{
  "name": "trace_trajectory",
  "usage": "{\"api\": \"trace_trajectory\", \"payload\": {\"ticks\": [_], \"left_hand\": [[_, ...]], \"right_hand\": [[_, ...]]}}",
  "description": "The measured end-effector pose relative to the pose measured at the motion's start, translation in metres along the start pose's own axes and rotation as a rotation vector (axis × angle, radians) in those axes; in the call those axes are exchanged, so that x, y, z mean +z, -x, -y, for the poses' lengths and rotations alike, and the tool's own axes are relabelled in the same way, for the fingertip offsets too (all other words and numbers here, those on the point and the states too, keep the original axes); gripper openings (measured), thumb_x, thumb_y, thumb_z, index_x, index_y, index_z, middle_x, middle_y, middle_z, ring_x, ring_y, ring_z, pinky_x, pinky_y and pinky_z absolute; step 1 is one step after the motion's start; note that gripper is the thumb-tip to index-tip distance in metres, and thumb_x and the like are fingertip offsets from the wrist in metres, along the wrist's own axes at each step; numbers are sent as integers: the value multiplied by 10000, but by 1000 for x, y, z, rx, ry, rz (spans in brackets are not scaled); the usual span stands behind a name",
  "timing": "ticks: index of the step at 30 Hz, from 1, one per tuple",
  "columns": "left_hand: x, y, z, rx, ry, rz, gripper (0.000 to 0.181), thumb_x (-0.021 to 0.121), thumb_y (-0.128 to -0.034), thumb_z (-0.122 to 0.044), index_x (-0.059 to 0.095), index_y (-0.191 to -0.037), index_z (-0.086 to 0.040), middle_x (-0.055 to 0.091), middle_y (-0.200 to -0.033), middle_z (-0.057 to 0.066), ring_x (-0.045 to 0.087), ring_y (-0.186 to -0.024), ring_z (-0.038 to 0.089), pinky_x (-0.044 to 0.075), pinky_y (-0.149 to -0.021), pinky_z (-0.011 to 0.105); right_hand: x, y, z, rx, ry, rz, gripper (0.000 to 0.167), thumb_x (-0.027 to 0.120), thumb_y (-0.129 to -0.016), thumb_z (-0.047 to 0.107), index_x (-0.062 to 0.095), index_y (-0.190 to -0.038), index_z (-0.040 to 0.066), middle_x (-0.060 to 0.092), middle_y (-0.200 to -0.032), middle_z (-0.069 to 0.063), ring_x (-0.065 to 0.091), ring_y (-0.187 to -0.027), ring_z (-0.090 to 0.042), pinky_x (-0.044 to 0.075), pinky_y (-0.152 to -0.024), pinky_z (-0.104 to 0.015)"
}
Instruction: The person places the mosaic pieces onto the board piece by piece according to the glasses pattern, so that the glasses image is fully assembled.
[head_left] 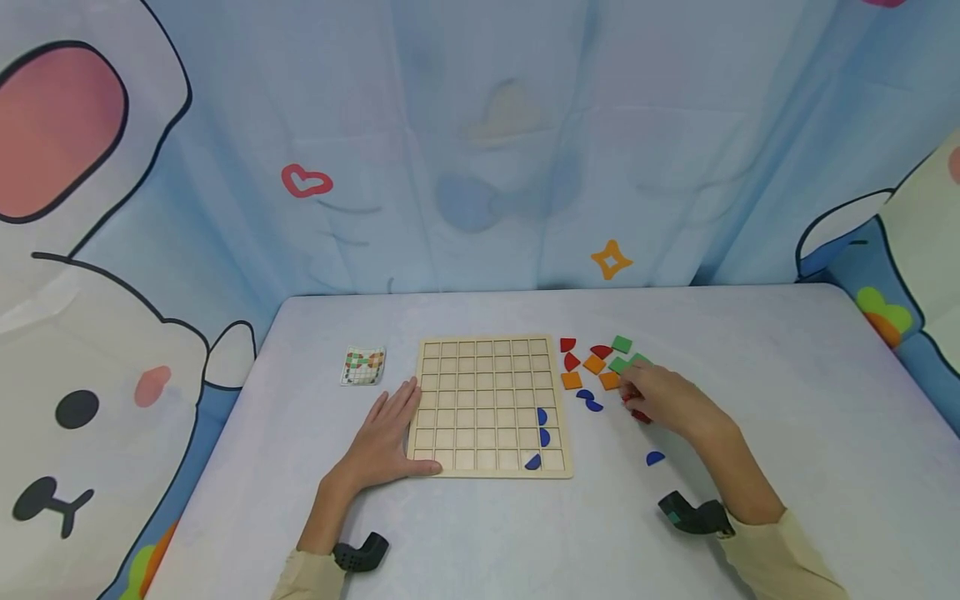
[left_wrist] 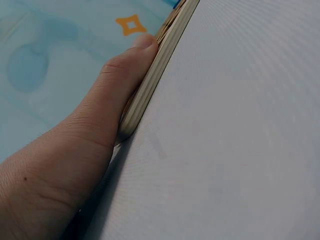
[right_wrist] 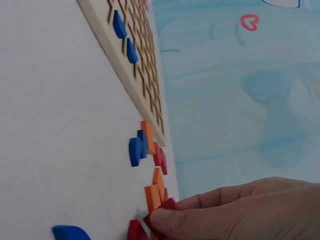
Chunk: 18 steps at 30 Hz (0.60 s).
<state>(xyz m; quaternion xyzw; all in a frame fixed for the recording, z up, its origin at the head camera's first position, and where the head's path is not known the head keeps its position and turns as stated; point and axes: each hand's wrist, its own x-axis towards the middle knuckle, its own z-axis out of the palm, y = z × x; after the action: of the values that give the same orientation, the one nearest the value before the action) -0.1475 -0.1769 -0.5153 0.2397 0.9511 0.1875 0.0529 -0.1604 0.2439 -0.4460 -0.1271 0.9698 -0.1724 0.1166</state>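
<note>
A wooden grid board (head_left: 483,408) lies flat on the table. My left hand (head_left: 384,442) rests at its lower left corner, fingers straight along the left edge, thumb (left_wrist: 125,65) against the front edge. Three blue half-round pieces (head_left: 544,437) sit in cells at the board's right side. My right hand (head_left: 671,402) is right of the board among loose pieces, its thumb and finger pinching a red piece (right_wrist: 167,204). Another red piece (right_wrist: 135,230) lies just under these fingertips. Orange squares (head_left: 572,381) and green squares (head_left: 621,343) lie close by, some partly hidden by the hand.
Loose red pieces (head_left: 567,344) lie near the board's upper right corner. Two blue half-rounds (head_left: 589,401) sit beside its right edge, and a single blue half-round (head_left: 656,458) lies nearer the front. A small patterned card stack (head_left: 363,366) is left of the board.
</note>
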Motion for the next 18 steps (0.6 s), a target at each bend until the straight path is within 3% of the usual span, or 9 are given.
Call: {"api": "trace_trajectory", "payload": {"ticks": [8,13,18], "left_hand": [[0,-1,-1,-10,3,9,1217,682,-691,-714,110,-1566,-91,61,-1657,25,81,-1537,192,75,-1246,449],[0,-1,0,-11,7,6,1220,687,-689,-714,110,-1566,-93,61,-1657,25,79,-1537,190,74,-1246,450],[1,-1,0,-9,1,-2,1221,681,-687,-724,121,-1565,-86,77,-1657,38,97,-1535,199,84,-1244,453]], "right_hand": [[-2,-4,2,-64,-106,-118,143,717,-865,93,612,-958,67,637,-843,-25,547,-779,-148,579,-713,-312],[-1,-4,5,-51,-124,-129,208,701,-880,96,631,-1072,55,662,-923,-63,581,-845,-191,596,-778,-385],[0,-4,8,-104,-132,-179,224,682,-895,89,662,-1115,58,676,-1006,-85,595,-915,-227,583,-838,-442]]}}
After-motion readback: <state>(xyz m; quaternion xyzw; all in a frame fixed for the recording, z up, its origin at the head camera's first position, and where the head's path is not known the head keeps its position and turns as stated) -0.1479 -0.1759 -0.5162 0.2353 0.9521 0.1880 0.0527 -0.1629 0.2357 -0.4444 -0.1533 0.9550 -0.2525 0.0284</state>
